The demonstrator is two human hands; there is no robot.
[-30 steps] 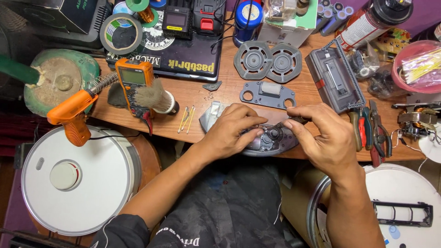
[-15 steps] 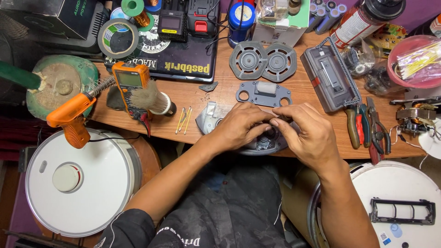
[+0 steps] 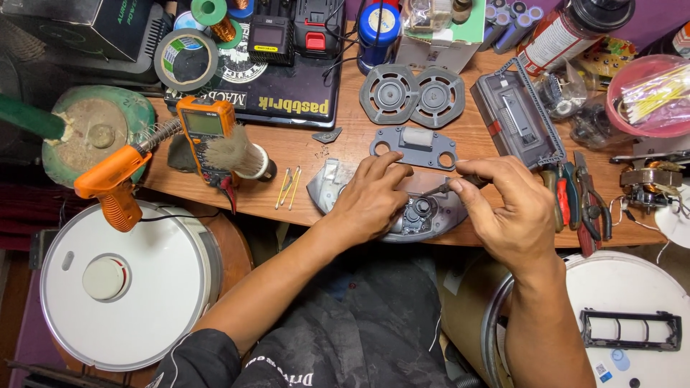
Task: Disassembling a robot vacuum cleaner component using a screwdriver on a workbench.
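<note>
The left hand (image 3: 370, 197) presses flat, fingers spread, on a grey plastic housing (image 3: 402, 208). At three o'clock, the right hand (image 3: 507, 208) pinches a small screwdriver (image 3: 449, 186), tip touching the housing.

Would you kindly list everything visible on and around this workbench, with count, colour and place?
grey housing part: 1, grey, front edge, under both hands
screwdriver: 1, dark, in right hand
flat plate: 1, grey, behind housing
round wheel covers: 2, grey, centre back
dust bin: 1, grey, right of covers
pliers: several, red and dark, right
multimeter: 1, orange, left
glue gun: 1, orange, left edge
robot vacuums: 2, white, below table
left hand: on housing
right hand: grip on screwdriver
</note>
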